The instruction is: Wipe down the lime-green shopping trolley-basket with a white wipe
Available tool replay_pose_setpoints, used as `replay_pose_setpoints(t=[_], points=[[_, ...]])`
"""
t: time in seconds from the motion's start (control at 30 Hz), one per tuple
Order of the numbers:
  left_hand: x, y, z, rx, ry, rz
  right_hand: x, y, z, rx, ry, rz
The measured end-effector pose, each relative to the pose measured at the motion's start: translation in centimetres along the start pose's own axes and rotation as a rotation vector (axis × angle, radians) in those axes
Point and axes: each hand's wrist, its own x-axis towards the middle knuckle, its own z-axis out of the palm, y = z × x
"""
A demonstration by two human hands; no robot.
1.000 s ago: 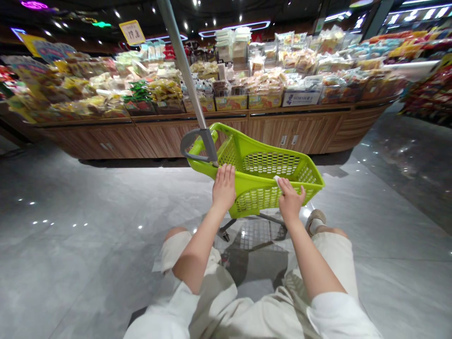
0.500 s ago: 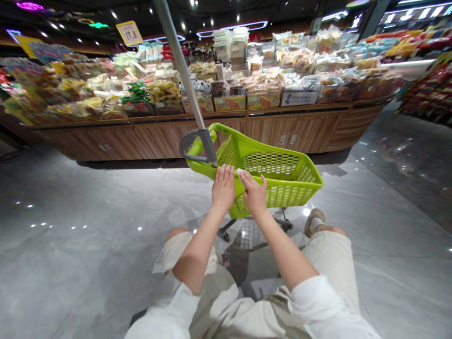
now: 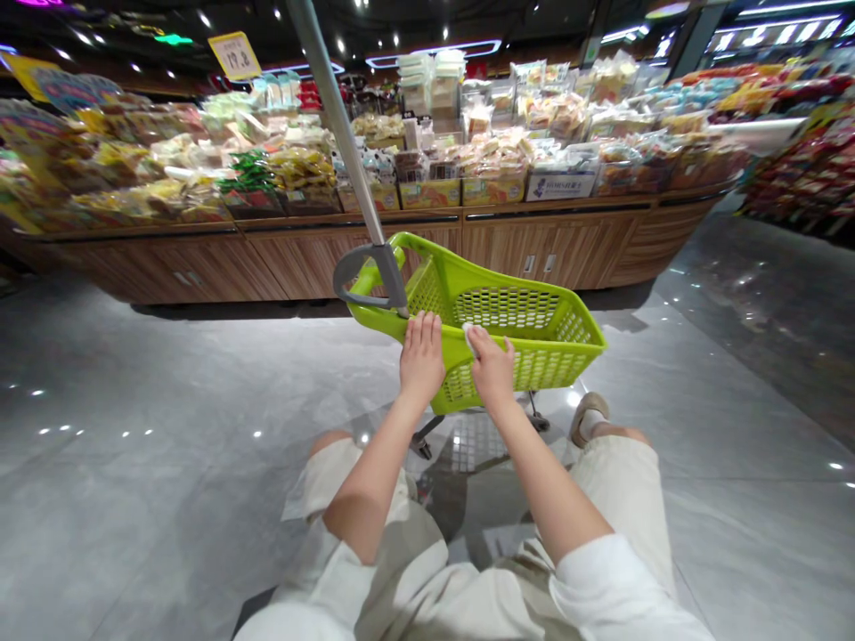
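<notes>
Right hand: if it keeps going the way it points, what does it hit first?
The lime-green shopping cart basket, probably its near rim, which the right hand already seems to reach with a small white wipe; contact is hard to confirm from this angle.

- A grey polished tile floor (image 3: 134, 427) is reflecting small spots of light
- Wood-panelled display counters (image 3: 321, 263) are curving along the aisle
- Neon strip lights (image 3: 434, 46) are glowing overhead against a dark ceiling

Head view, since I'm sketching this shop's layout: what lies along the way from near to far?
Left hand → lime-green shopping cart basket → wood-panelled display counter → bagged snack packs
</notes>
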Motion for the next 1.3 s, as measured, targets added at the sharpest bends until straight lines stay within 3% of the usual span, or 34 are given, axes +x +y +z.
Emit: replay_pose_setpoints(t=[0.1,0.17,0.27,0.4,0.47,0.53,0.6,0.73,0.8,0.87,0.93,1.07,1.13,1.2,1.3], points=[[0.0,0.0,-0.1,0.020,-0.012,-0.002,0.5,-4.0,1.1,0.030,-0.032,-0.136],[0.0,-0.1,-0.2,0.035,-0.011,0.002,0.2,-3.9,1.2,0.003,-0.027,-0.155],[0.0,-0.1,-0.3,0.033,-0.007,0.011,-0.7,-0.2,0.3,-0.073,-0.013,-0.117],[0.0,-0.1,-0.2,0.002,-0.009,0.007,-1.9,6.6,-1.8,-0.152,0.059,0.055],[0.0,0.0,-0.2,-0.016,-0.012,0.003,-2.0,8.1,-2.3,-0.155,0.104,0.129],[0.0,0.0,-0.1,-0.026,-0.009,-0.001,-1.7,7.4,-2.1,-0.131,0.123,0.162],[0.0,0.1,-0.1,-0.027,-0.002,-0.002,-0.9,4.6,-1.3,-0.083,0.099,0.129],[0.0,0.0,-0.2,-0.005,-0.007,-0.005,0.7,-2.5,0.8,0.033,-0.009,-0.078],[0.0,0.0,-0.3,0.012,-0.012,-0.006,1.0,-4.2,1.2,0.053,-0.027,-0.133],[-0.1,0.0,-0.4,0.018,-0.013,-0.004,0.8,-3.7,1.1,0.032,-0.030,-0.151],[-0.1,-0.1,-0.4,0.018,-0.012,-0.001,0.1,-1.1,0.5,-0.019,-0.025,-0.141],[-0.2,0.0,-0.2,0.002,-0.007,0.000,-1.4,5.4,-1.3,-0.125,0.051,0.009],[-0.2,0.1,-0.1,-0.010,-0.006,-0.004,-1.6,6.8,-1.8,-0.152,0.093,0.086],[-0.2,0.2,-0.1,-0.009,-0.002,-0.010,-1.3,5.9,-1.8,-0.157,0.105,0.119],[-0.2,0.3,-0.2,0.002,-0.003,-0.014,-0.1,1.2,-0.9,-0.109,0.051,0.032]])
